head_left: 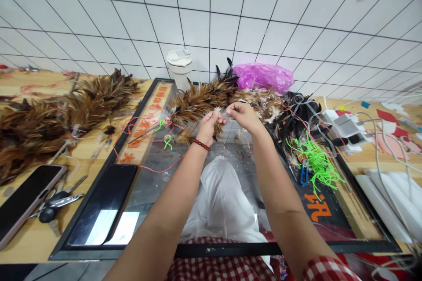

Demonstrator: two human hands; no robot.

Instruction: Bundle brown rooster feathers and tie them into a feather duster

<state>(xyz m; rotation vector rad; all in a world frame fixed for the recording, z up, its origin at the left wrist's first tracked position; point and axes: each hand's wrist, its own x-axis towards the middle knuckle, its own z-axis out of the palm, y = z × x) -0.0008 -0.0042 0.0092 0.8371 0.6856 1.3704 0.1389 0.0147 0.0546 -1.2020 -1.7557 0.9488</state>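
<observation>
My left hand [207, 131], with a beaded bracelet at the wrist, is closed around a small bunch of brown feathers [218, 131]. Its pale, fluffy quill ends stick up between finger and thumb. Just to the right, my right hand [244, 116] pinches with thumb and forefinger close to those quill ends; whatever lies in the pinch is too small to make out. Behind both hands lies a bushy brown feather bundle [201, 101], with lighter loose feathers [257, 99] beside it.
A white lidded cup [180, 70] and a pink plastic bag [263, 77] stand by the tiled wall. Green strings [318, 160], blue thread snips [304, 172] and white chargers [346, 127] lie right. Phones [102, 202], keys [59, 199] and more feather bundles [99, 96] lie left.
</observation>
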